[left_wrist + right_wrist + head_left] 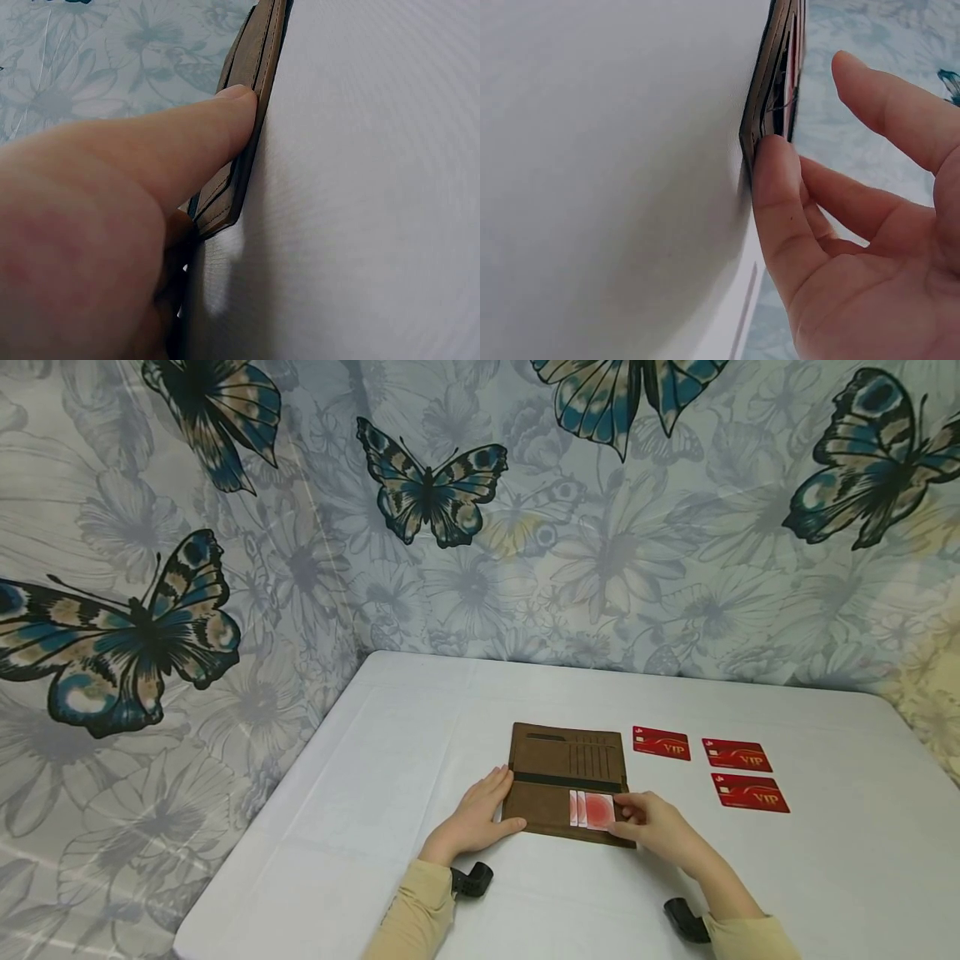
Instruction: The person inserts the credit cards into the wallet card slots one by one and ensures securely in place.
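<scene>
An open brown wallet (543,754) lies on the white table. Its far half has slots; on its near half, overlapping pinkish-red cards (598,811) show, with pale strips at their left. My left hand (476,818) rests at the wallet's left side, fingers extended along the edge. Its thumb (238,105) presses on the near edge in the left wrist view. At the near right corner my right hand (658,831) pinches the wallet's edge, close beside the cards. In the right wrist view one finger (870,82) stands off from the leather. What lies under the fingertips is hidden.
Three red VIP cards lie right of the wallet: one (661,743) near its far corner, another (737,755) farther right, and a third (750,792) just below that. The white table (390,735) meets butterfly-patterned fabric (480,602) at the back and left.
</scene>
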